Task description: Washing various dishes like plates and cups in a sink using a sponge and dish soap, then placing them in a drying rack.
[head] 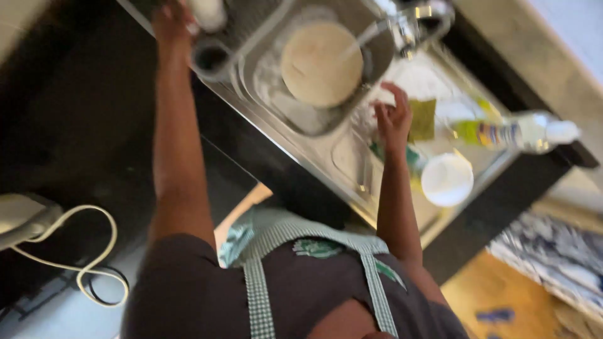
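Washing up at the sink point(326, 147) is where I judge we are. My left hand point(171, 24) is stretched far out to the top edge of view, at a pale cup point(207, 12) standing by a dark round cup point(211, 58) on the ribbed steel drainer; the fingers look curled at the pale one, but blur and the frame edge mean I cannot tell whether they grip it. My right hand point(394, 116) hovers over the sink's right side, fingers loosely spread and bent, holding nothing, just beside a yellow-green sponge point(423, 119).

A steel pan point(321, 63) sits in the basin, full of cloudy beige water, under the chrome tap point(408, 25). Near the sponge a clear plastic bottle point(509, 133) with a white cap lies on its side, and a white round bowl point(446, 179) sits below it.

As I read it, the next move calls for closing the right hand on the soft sponge, which should squash easily, while wet steel will be slippery. Dark counter point(75, 113) carries a cream cord point(88, 251).
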